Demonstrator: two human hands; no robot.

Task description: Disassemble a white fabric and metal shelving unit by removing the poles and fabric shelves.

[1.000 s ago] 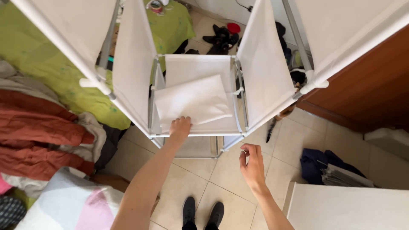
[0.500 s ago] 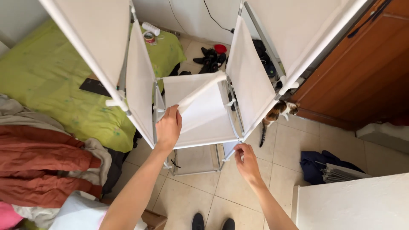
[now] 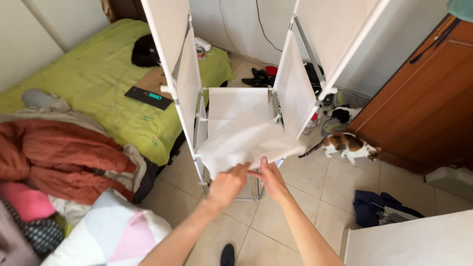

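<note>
Both my hands, left (image 3: 227, 184) and right (image 3: 269, 178), now pinch the white fabric panel (image 3: 246, 143), pulled loose and sagging at the rack (image 3: 197, 123) front.

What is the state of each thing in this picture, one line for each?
White fabric panel: loose, tilted, held at its front edge.
Left hand: gripping the panel.
Right hand: gripping the panel.
Shelf frame: standing upright, partly covered.
Cat: standing on the tiles.
Bed: cluttered.
</note>
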